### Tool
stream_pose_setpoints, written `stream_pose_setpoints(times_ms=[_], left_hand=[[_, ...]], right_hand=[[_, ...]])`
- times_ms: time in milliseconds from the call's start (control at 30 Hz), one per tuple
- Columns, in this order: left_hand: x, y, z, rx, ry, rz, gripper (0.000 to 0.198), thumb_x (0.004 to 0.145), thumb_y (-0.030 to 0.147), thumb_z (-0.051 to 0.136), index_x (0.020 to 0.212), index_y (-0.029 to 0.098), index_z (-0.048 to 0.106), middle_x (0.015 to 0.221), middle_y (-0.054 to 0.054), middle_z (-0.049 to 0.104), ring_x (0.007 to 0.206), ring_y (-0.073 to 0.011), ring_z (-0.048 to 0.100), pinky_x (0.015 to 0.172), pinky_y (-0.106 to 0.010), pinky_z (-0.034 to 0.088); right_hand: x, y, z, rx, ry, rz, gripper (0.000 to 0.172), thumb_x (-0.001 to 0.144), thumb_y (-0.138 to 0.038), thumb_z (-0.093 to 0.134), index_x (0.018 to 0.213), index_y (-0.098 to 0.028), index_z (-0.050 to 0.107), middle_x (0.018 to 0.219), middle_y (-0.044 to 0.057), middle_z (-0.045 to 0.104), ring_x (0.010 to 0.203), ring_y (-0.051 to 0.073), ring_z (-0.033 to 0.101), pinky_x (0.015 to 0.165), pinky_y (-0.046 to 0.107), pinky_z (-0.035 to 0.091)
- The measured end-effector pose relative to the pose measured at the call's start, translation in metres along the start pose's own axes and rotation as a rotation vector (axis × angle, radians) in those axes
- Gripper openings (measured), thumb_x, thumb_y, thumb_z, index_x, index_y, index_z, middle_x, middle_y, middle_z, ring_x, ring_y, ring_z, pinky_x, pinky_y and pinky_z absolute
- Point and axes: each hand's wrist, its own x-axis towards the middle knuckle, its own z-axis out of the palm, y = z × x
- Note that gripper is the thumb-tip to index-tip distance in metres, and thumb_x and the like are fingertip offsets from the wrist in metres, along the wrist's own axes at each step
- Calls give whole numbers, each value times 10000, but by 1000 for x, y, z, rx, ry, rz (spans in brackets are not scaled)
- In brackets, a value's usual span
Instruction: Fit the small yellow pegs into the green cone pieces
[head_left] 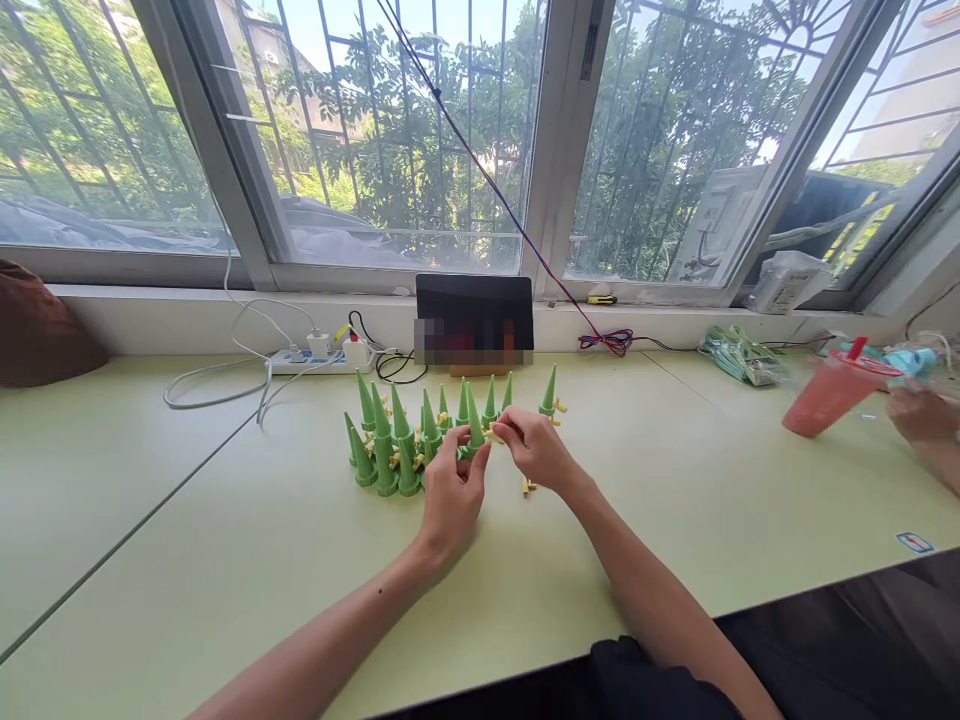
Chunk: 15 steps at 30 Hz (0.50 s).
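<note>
Between the fingers of my left hand (454, 490) is a green cone (475, 418) with a round base, held upright with its tip pointing up. My right hand (541, 450) is pinched close to the cone's right side, on a small yellow piece (489, 436) that partly shows at the fingertips. Several like green cones (364, 462) stand in a cluster left of and behind my left hand, with small yellow pieces among them. One cone (549, 392) stands apart at the right, beside yellow bits. Another yellow piece (526, 488) lies on the table below my right wrist.
The pale green table (247, 560) runs along a window. At its back are a power strip (322, 358) with cables, a dark-screened tablet (474, 312) and a coiled wire (606, 342). To the right are a plastic bag (742, 355), a tilted red drink cup (832, 395) and another person's hand (926, 412).
</note>
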Motion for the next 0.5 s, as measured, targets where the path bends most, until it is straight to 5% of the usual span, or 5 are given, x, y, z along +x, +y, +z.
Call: stream_pose_setpoints(times_ms=[233,500], left_hand=[[0,2,0,-13,-10,6,318,892,461,544,1060,193,516,799,8,610,409,-43,332,454,-211,280],[3,0,0,-29,-1,-4,349,890,488,535,1082,198,513,779,11,607,410,-56,361,449,-218,280]], right_hand=[[0,0,1,-10,22,-24,331,973,-316,419,668,-203,357,595,-30,429,539,107,325,526,245,269],[-2,-3,1,34,3,-14,224,940,-307,491,747,-193,488,619,-31,482,548,103,381,537,239,303]])
